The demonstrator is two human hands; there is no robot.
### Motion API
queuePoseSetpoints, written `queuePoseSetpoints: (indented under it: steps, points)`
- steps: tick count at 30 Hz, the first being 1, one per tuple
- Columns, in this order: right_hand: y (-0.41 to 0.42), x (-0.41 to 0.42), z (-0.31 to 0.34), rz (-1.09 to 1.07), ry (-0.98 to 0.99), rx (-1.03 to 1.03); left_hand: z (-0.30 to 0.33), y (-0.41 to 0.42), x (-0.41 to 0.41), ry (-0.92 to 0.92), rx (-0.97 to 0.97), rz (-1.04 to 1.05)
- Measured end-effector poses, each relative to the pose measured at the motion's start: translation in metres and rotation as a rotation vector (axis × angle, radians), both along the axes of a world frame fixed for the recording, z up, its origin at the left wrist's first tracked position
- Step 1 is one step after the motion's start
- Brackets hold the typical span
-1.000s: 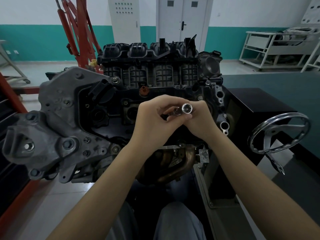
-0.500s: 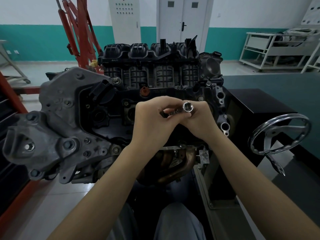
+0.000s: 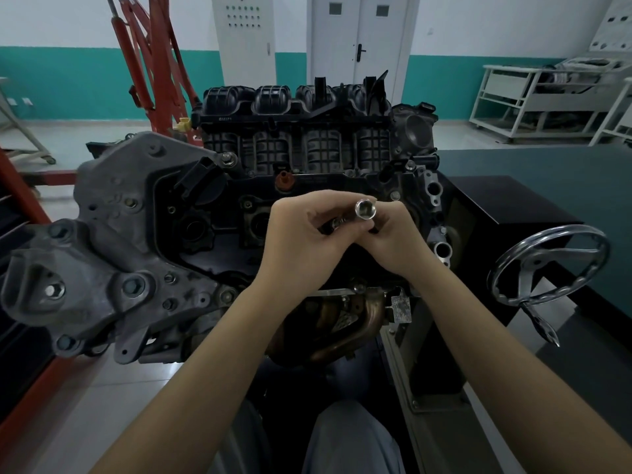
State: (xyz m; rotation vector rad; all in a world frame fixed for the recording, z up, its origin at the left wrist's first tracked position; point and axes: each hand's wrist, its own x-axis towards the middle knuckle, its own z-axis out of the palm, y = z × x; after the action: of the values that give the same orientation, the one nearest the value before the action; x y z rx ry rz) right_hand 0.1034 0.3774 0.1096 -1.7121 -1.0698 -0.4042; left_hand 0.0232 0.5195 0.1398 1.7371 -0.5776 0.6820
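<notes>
The left hand (image 3: 301,241) curls its fingers round a short dark metal extension bar (image 3: 338,223). The right hand (image 3: 396,234) pinches the shiny chrome steel socket (image 3: 366,209) at the bar's end, its open mouth facing the camera. Both are held in the air just in front of the dark grey engine block (image 3: 205,234). The socket looks small, rigid and fairly light, but its smooth plating could slip, so gripping the round wall near the bar seems safest. Ahead stands the black ribbed plastic intake manifold (image 3: 294,145), below the rusty exhaust manifold (image 3: 355,323). The chrome spoked handwheel (image 3: 547,265) is well apart on the right, and open room lies toward the body.
</notes>
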Motion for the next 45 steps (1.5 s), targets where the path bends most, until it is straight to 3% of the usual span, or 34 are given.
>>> queuePoseSetpoints:
  steps: [3, 8, 14, 19, 22, 26, 31, 38, 45]
  points:
    - [-0.001, 0.004, -0.003, -0.026, 0.031, 0.023, 0.001, 0.003, 0.000, 0.020, 0.028, -0.063]
    - [-0.001, 0.005, -0.002, -0.037, 0.035, 0.045, -0.004, -0.004, 0.000, -0.029, 0.001, 0.122]
    - [-0.001, 0.003, -0.002, -0.020, 0.068, 0.022, -0.004, 0.000, 0.001, 0.032, -0.003, -0.069]
    - [-0.001, 0.005, -0.003, -0.057, 0.089, 0.065, -0.004, -0.003, -0.001, -0.021, 0.001, 0.097]
    - [0.000, -0.002, 0.001, -0.020, 0.055, 0.046, -0.003, -0.004, -0.002, -0.025, -0.079, 0.085]
    - [0.000, -0.001, 0.001, -0.022, 0.066, 0.047, -0.001, 0.000, -0.003, -0.008, -0.011, -0.022]
    - [-0.001, 0.002, -0.001, -0.054, 0.070, 0.052, 0.000, -0.003, -0.003, -0.021, -0.013, 0.097]
    - [0.001, -0.001, 0.001, -0.026, 0.060, -0.014, -0.001, -0.001, -0.003, 0.033, -0.037, -0.063]
    - [0.000, 0.000, 0.000, -0.017, 0.038, 0.016, 0.000, -0.004, -0.004, -0.043, 0.025, 0.127]
